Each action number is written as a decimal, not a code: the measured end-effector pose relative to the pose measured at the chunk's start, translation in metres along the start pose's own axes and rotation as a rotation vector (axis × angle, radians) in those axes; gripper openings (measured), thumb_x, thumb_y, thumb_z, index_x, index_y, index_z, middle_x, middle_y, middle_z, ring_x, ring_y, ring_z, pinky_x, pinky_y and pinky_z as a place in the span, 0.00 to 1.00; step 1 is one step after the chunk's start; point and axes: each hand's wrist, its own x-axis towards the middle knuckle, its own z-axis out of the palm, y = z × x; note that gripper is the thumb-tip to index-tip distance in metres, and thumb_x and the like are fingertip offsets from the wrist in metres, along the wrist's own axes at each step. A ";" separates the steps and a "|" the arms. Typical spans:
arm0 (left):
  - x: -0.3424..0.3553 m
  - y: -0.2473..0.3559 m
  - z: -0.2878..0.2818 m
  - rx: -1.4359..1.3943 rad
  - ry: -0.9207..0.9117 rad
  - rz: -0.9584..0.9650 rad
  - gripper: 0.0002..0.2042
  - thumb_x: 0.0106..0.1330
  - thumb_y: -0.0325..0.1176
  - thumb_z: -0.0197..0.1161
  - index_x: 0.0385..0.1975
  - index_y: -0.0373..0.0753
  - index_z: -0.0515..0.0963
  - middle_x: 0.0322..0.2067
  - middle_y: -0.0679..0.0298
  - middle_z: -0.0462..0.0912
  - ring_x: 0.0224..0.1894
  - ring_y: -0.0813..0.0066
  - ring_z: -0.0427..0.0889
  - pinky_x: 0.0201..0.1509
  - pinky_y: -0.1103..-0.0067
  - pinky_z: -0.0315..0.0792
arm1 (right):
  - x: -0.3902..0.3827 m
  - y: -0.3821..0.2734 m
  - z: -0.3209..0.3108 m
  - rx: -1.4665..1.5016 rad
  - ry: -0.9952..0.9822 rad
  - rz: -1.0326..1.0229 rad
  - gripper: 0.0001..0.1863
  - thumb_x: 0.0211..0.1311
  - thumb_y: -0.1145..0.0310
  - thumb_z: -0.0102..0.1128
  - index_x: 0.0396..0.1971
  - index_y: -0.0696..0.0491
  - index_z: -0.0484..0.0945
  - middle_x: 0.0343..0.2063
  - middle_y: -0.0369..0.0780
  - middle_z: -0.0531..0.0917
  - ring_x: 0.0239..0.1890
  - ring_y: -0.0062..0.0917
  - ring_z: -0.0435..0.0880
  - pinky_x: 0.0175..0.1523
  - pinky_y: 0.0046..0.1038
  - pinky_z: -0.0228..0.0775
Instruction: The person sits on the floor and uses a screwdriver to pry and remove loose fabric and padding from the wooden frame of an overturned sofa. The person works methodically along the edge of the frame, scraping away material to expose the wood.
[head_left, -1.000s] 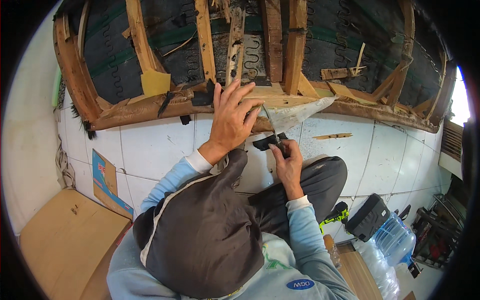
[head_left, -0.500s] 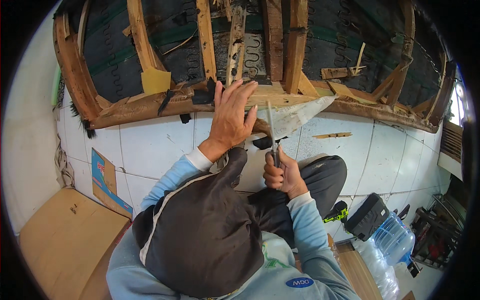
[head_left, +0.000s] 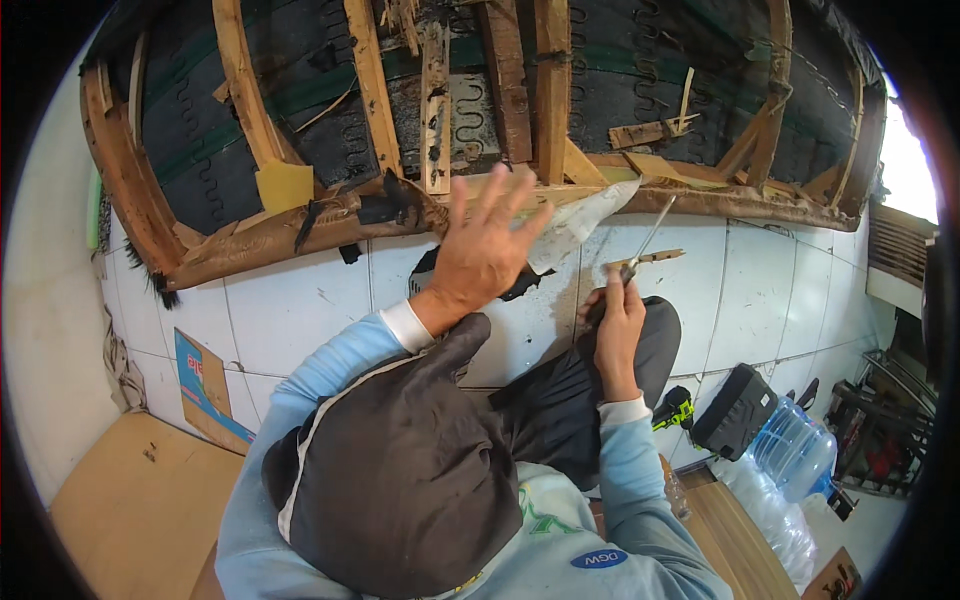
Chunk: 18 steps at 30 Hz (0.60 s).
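Furniture-working area; home or workshop unclear. Stripped wooden frame (head_left: 505, 80) with exposed springs (head_left: 646, 50) beyond left hand (head_left: 480, 255). Wood splinter (head_left: 662, 256) on white-tiled floor (head_left: 695, 275) just beyond right hand (head_left: 616, 330); green-black power tool (head_left: 676, 408), black case (head_left: 735, 412) behind, right of that grip.

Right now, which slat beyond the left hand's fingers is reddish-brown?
The reddish-brown slat, just beyond the left hand, between the pale, dark-spotted slat and the tan slat; its wood is darker and redder than both neighbours'.
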 end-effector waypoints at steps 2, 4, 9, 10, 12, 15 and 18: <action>-0.008 0.008 0.010 -0.021 -0.108 0.107 0.24 0.70 0.39 0.71 0.67 0.48 0.83 0.81 0.58 0.67 0.82 0.50 0.62 0.84 0.42 0.51 | -0.009 0.004 -0.005 -0.117 -0.005 -0.207 0.14 0.83 0.68 0.62 0.58 0.61 0.84 0.27 0.33 0.81 0.22 0.15 0.77 0.28 0.22 0.68; -0.022 0.012 0.014 -0.124 -0.219 0.164 0.23 0.70 0.38 0.71 0.65 0.46 0.83 0.80 0.56 0.67 0.82 0.50 0.64 0.84 0.46 0.54 | -0.030 -0.007 0.001 -0.187 -0.013 -0.322 0.15 0.82 0.70 0.64 0.60 0.61 0.84 0.28 0.32 0.82 0.25 0.13 0.77 0.30 0.20 0.68; -0.003 0.018 0.007 -0.325 -0.193 0.150 0.22 0.68 0.40 0.74 0.59 0.41 0.82 0.68 0.53 0.79 0.68 0.52 0.78 0.73 0.57 0.68 | -0.036 0.023 -0.007 -0.467 -0.083 -0.367 0.17 0.83 0.64 0.61 0.61 0.60 0.83 0.26 0.42 0.82 0.30 0.19 0.79 0.38 0.28 0.74; 0.003 0.019 0.008 -0.392 -0.172 0.120 0.22 0.68 0.41 0.75 0.59 0.40 0.81 0.64 0.53 0.82 0.64 0.52 0.81 0.69 0.58 0.72 | -0.038 0.024 -0.009 -0.456 -0.083 -0.337 0.17 0.83 0.64 0.61 0.60 0.60 0.83 0.27 0.41 0.83 0.30 0.20 0.79 0.38 0.28 0.74; 0.020 0.022 0.005 -0.476 -0.221 -0.009 0.23 0.67 0.42 0.76 0.58 0.39 0.81 0.57 0.53 0.86 0.57 0.51 0.85 0.61 0.60 0.77 | -0.042 0.024 -0.011 -0.433 -0.087 -0.278 0.16 0.83 0.65 0.62 0.58 0.60 0.83 0.27 0.41 0.83 0.30 0.21 0.80 0.38 0.29 0.75; 0.038 0.029 0.008 -0.446 -0.184 -0.101 0.23 0.67 0.41 0.75 0.58 0.39 0.79 0.46 0.53 0.89 0.48 0.47 0.89 0.47 0.59 0.82 | -0.030 0.015 -0.007 -0.157 0.029 -0.223 0.14 0.82 0.62 0.65 0.46 0.60 0.83 0.27 0.34 0.82 0.27 0.16 0.77 0.32 0.25 0.69; 0.035 0.025 0.018 -0.439 -0.143 -0.014 0.20 0.68 0.39 0.74 0.57 0.40 0.81 0.46 0.54 0.89 0.47 0.46 0.88 0.49 0.59 0.82 | 0.016 -0.002 -0.001 -0.173 0.167 -0.310 0.16 0.79 0.60 0.70 0.39 0.59 0.83 0.26 0.33 0.81 0.23 0.13 0.75 0.28 0.23 0.66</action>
